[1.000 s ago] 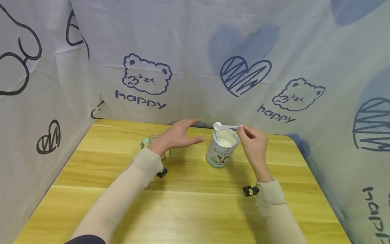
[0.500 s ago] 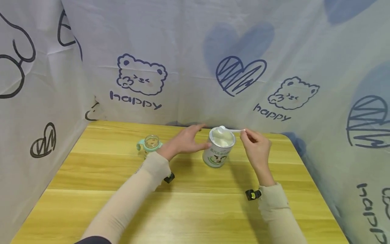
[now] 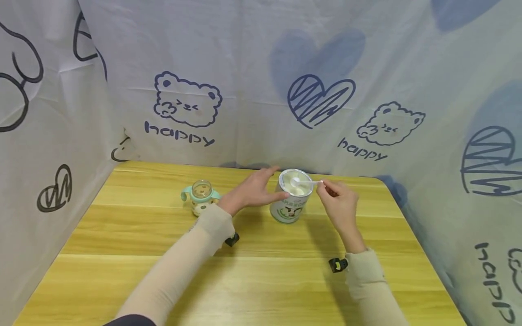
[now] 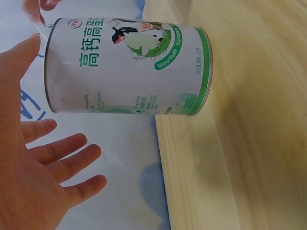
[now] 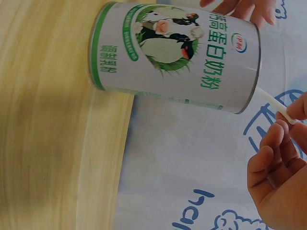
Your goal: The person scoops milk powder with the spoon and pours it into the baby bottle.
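A white milk powder can (image 3: 290, 210) with a cow picture and green trim stands open on the table, pale powder (image 3: 301, 189) inside. My right hand (image 3: 339, 202) pinches the handle end of a white scoop (image 3: 308, 182), whose bowl sits within the can's mouth. In the right wrist view the scoop handle (image 5: 273, 101) runs from the rim to thumb and fingertips. My left hand (image 3: 257, 189) is at the can's left side with fingers spread; in the left wrist view its straight fingers (image 4: 72, 163) stand apart from the wall. Whether the thumb touches the rim I cannot tell.
A lidless clear baby bottle (image 3: 201, 194) with mint-green handles stands left of the can, partly behind the left forearm. The wooden table (image 3: 261, 280) ends at the back against a white printed cloth (image 3: 253, 90).
My left hand has moved right, up to the can, uncovering the bottle. The scoop has come down from above the rim into the can's mouth, held by the right hand.
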Tool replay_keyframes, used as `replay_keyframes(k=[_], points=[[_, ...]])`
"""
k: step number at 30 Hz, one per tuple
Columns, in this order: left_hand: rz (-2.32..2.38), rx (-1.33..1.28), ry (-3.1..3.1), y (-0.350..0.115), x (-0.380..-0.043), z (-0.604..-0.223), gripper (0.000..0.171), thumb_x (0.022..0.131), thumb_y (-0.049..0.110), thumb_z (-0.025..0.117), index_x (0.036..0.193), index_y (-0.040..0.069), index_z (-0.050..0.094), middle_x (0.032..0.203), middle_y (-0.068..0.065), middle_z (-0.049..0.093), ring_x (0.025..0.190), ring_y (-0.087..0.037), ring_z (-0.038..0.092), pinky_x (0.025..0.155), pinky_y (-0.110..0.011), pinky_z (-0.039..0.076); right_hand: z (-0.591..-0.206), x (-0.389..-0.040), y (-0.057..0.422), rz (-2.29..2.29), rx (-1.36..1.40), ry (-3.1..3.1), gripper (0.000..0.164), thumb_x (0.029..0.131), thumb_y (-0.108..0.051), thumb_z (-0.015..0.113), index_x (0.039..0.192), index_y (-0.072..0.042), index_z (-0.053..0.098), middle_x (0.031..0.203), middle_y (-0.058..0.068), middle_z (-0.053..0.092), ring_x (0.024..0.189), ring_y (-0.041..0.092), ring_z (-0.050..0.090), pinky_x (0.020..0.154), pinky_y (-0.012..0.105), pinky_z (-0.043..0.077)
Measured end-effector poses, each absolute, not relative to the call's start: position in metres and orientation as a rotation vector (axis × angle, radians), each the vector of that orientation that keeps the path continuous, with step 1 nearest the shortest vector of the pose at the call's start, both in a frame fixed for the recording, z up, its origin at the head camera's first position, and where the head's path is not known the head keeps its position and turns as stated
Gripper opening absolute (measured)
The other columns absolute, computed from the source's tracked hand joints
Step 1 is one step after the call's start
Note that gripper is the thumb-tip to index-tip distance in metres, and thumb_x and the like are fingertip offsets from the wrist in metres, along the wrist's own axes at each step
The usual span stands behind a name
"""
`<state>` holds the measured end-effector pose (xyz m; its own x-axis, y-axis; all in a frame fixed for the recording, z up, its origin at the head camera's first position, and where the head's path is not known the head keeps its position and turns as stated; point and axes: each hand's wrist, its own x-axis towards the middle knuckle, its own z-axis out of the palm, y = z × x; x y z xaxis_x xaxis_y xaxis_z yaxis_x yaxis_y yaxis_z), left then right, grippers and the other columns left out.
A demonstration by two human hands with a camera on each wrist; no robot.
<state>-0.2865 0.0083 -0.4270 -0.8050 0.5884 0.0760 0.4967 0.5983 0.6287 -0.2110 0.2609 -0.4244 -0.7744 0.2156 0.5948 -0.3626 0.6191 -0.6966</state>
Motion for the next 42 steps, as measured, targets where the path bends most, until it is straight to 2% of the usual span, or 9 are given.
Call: replay_keyframes(k=[5, 10, 18, 27, 32, 37, 40, 42], points=[[0.986, 0.943, 2.678, 0.015, -0.287, -0.431, 0.101, 0.093, 0.069, 0.067, 0.168, 0.014, 0.026, 0.169, -0.017, 0.038, 0.155, -0.038, 0.039, 0.125, -0.058, 0.037, -0.428, -0.214, 0.255, 0.888, 0.247, -2.273, 0.009, 0.087, -0.005, 0.076, 0.087, -0.002, 0.084, 0.066, 0.011, 0.063, 0.062, 0.014, 0.05, 0.056, 0.015, 0.037], [0.973, 0.97, 2.689, 0.02, -0.286, -0.433, 0.101, 0.095, 0.067, 0.066, 0.168, 0.012, 0.025, 0.169, -0.016, 0.038, 0.154, -0.037, 0.04, 0.125, -0.055, 0.038, -0.431, -0.214, 0.249, 0.711, 0.306, -2.345, 0.013, 0.088, -0.01, 0.076, 0.094, -0.002, 0.085, 0.068, 0.01, 0.065, 0.059, 0.019, 0.055, 0.053, 0.026, 0.043], [0.957, 0.999, 2.705, 0.021, -0.285, -0.435, 0.099, 0.097, 0.066, 0.065, 0.168, 0.012, 0.023, 0.17, -0.016, 0.037, 0.154, -0.037, 0.041, 0.125, -0.054, 0.039, -0.431, -0.218, 0.245, 0.636, 0.289, -2.437, 0.019, 0.09, -0.015, 0.073, 0.1, -0.002, 0.084, 0.073, 0.011, 0.07, 0.062, 0.024, 0.062, 0.055, 0.032, 0.05], [0.947, 0.996, 2.712, 0.022, -0.285, -0.433, 0.101, 0.095, 0.069, 0.063, 0.168, 0.01, 0.024, 0.168, -0.017, 0.039, 0.152, -0.037, 0.044, 0.124, -0.055, 0.04, -0.423, -0.22, 0.24, 0.674, 0.219, -2.534, 0.022, 0.091, -0.015, 0.071, 0.103, -0.002, 0.084, 0.069, 0.012, 0.064, 0.057, 0.022, 0.052, 0.053, 0.031, 0.039], [0.947, 0.993, 2.706, 0.023, -0.285, -0.432, 0.103, 0.094, 0.071, 0.063, 0.168, 0.011, 0.024, 0.168, -0.017, 0.038, 0.152, -0.039, 0.043, 0.124, -0.056, 0.04, -0.417, -0.222, 0.238, 0.714, 0.177, -2.606, 0.022, 0.087, -0.015, 0.069, 0.095, -0.001, 0.084, 0.071, 0.011, 0.065, 0.059, 0.02, 0.052, 0.056, 0.03, 0.04], [0.945, 1.0, 2.702, 0.022, -0.285, -0.431, 0.103, 0.094, 0.07, 0.064, 0.168, 0.011, 0.023, 0.168, -0.018, 0.039, 0.152, -0.038, 0.044, 0.124, -0.054, 0.04, -0.41, -0.225, 0.236, 0.713, 0.143, -2.688, 0.018, 0.085, -0.016, 0.065, 0.082, -0.005, 0.08, 0.06, 0.005, 0.06, 0.054, 0.017, 0.048, 0.052, 0.029, 0.037], [0.934, 1.013, 2.708, 0.022, -0.285, -0.431, 0.103, 0.094, 0.069, 0.064, 0.168, 0.01, 0.024, 0.167, -0.017, 0.04, 0.151, -0.038, 0.045, 0.124, -0.054, 0.041, -0.408, -0.226, 0.235, 0.695, 0.137, -2.718, 0.02, 0.088, -0.018, 0.065, 0.083, -0.006, 0.081, 0.057, 0.003, 0.061, 0.052, 0.016, 0.049, 0.05, 0.029, 0.038], [0.926, 1.023, 2.712, 0.022, -0.286, -0.43, 0.103, 0.095, 0.07, 0.063, 0.168, 0.01, 0.024, 0.167, -0.017, 0.04, 0.151, -0.038, 0.045, 0.124, -0.053, 0.041, -0.407, -0.227, 0.234, 0.669, 0.156, -2.723, 0.021, 0.091, -0.019, 0.067, 0.088, -0.005, 0.082, 0.063, 0.005, 0.067, 0.054, 0.016, 0.054, 0.052, 0.03, 0.042]])
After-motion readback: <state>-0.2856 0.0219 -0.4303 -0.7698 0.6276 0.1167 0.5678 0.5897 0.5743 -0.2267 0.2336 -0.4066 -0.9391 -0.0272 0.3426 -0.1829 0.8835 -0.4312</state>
